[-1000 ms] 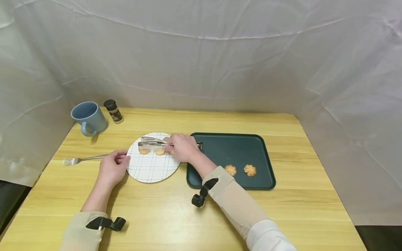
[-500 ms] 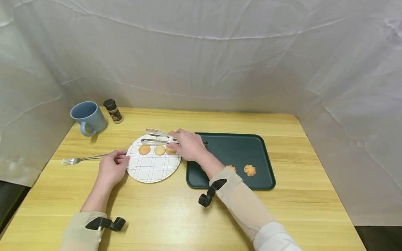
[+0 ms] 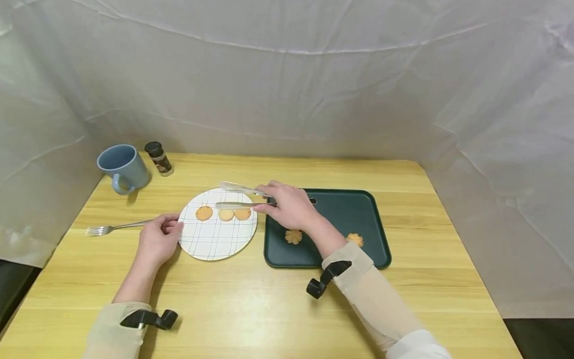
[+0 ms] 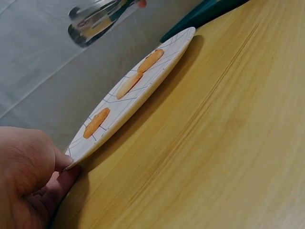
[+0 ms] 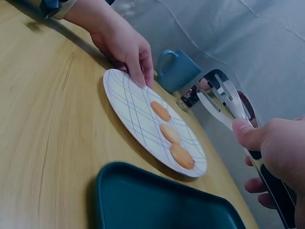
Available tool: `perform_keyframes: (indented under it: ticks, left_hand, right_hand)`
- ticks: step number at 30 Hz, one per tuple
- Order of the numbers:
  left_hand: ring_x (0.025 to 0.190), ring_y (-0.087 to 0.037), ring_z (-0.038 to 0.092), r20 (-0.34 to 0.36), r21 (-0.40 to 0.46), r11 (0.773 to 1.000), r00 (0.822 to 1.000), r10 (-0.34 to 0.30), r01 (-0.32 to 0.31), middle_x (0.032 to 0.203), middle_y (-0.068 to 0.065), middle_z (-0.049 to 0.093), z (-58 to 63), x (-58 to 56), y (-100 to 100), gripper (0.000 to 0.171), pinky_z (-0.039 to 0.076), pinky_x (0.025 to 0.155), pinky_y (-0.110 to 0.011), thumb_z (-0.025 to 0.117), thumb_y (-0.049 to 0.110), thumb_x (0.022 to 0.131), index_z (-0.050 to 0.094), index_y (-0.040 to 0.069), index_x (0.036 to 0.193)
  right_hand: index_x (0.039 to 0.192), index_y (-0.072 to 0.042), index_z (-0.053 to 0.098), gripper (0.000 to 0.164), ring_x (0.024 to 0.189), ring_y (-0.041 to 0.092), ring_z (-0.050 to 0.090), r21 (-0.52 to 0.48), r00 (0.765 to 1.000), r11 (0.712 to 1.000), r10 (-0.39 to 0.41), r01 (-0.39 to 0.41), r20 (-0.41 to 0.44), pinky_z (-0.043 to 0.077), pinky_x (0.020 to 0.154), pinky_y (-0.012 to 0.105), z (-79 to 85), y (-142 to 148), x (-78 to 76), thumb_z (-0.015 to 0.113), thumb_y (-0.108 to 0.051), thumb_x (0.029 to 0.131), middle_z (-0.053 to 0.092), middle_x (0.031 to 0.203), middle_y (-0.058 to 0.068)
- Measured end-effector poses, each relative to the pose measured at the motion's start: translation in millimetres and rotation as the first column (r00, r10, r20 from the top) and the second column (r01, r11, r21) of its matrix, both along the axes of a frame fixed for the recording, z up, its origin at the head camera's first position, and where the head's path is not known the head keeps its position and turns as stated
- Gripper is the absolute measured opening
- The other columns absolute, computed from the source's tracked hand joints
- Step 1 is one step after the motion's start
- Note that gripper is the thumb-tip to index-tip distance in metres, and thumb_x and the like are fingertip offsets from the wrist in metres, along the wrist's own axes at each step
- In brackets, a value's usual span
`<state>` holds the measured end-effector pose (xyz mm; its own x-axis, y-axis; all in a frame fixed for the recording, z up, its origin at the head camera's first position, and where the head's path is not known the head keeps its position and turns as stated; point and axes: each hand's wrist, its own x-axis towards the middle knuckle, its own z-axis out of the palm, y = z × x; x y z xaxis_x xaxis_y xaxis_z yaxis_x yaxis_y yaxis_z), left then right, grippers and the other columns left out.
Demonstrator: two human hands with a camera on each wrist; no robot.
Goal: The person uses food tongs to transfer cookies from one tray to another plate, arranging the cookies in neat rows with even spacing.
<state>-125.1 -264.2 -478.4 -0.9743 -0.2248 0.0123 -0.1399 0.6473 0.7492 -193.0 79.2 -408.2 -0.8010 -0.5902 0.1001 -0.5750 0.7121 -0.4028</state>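
Observation:
My left hand (image 3: 159,240) pinches the left rim of a white checked plate (image 3: 211,244), thumb on top and fingers under the edge in the left wrist view. Three round cookies (image 3: 204,213) lie in a row on the plate. My right hand (image 3: 291,205) grips metal tongs (image 5: 224,102), whose arms stand spread with nothing between them. They hang above the plate's far right part, clear of the cookies. Beneath my right hand and forearm, a dark green tray (image 3: 341,209) holds flower-shaped cookies (image 3: 293,236); the forearm partly covers the tray.
At the back left stand a blue mug (image 3: 127,169) and a black-capped spice jar (image 3: 160,159). A fork (image 3: 114,228) lies left of the plate, its handle end behind my left hand. Grey cloth (image 3: 287,99) hangs behind the table.
My right hand has drawn back rightward over the tray with the tongs, whose arms have spread and come off the plate's cookies. The left hand stays on the plate rim.

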Motion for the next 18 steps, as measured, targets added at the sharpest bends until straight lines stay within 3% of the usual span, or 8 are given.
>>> perform_keyframes:
  ticks: [8, 18]
  left_hand:
    - [0.098, -0.027, 0.062, -0.009, -0.010, 1.000, 1.000, -0.003, 0.003, 0.111, -0.020, 0.070, 0.6, 0.8, 0.4, 0.035, 0.046, 0.078, -0.021, 0.062, 0.017, 0.105, 0.068, -0.006, 0.131]
    - [0.098, -0.026, 0.062, -0.009, -0.010, 1.000, 1.000, -0.006, 0.006, 0.112, -0.020, 0.070, 0.8, 0.3, 0.3, 0.035, 0.046, 0.079, -0.022, 0.062, 0.017, 0.105, 0.068, -0.005, 0.132]
  right_hand:
    - [0.152, -0.021, 0.060, 0.055, 0.075, 0.010, 0.058, 0.001, 1.000, 1.000, 0.000, 0.000, -0.024, 0.046, 0.060, 0.034, 8.8, 28.1, 9.1, 0.063, -0.050, 0.105, 0.067, 0.128, 0.003]
    - [0.151, -0.018, 0.061, 0.056, 0.073, 0.010, 0.057, 0.016, 0.998, 0.999, -0.038, 0.039, -0.048, 0.047, 0.063, 0.034, 14.5, 61.5, 24.2, 0.064, -0.051, 0.104, 0.067, 0.122, 0.001]
